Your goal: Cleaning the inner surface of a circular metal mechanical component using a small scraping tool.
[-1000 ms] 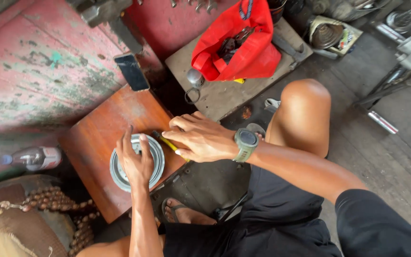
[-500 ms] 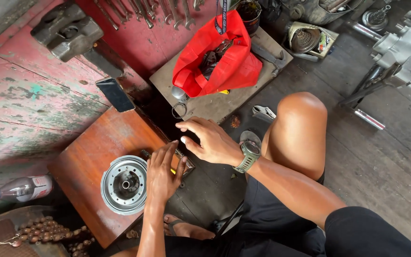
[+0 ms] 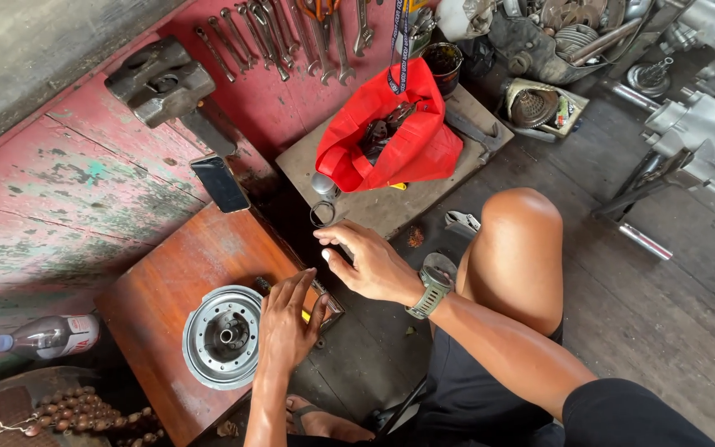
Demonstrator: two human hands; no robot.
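Grey metal pulley disc (image 3: 223, 337) lies flat on the near end of a reddish-brown wooden block (image 3: 177, 281), its hub hole facing up. The left hand (image 3: 286, 324) rests at the disc's right edge with fingers spread and loosely open, fingertips reaching over a small dark metal piece with a yellow bit (image 3: 312, 308) at the block's edge; whether it grips that piece I cannot tell. Just beyond, the right hand (image 3: 371, 266), with a green wristwatch (image 3: 431, 291) on its wrist, hovers palm down, fingers extended and open, holding nothing visible. A bent bare knee (image 3: 519, 248) sits to the right of it. Left of the block, a plastic bottle (image 3: 47, 335) lies on its side, and a string of brown beads (image 3: 84, 406) lies nearer. Farther off, a black phone (image 3: 219, 183) leans at the block's far corner, and a small metal ring (image 3: 322, 213) lies on a grey board (image 3: 391, 207) that also carries a red bag (image 3: 391, 132) of dark parts. Wrenches (image 3: 279, 37) hang along the red wall at the far side.
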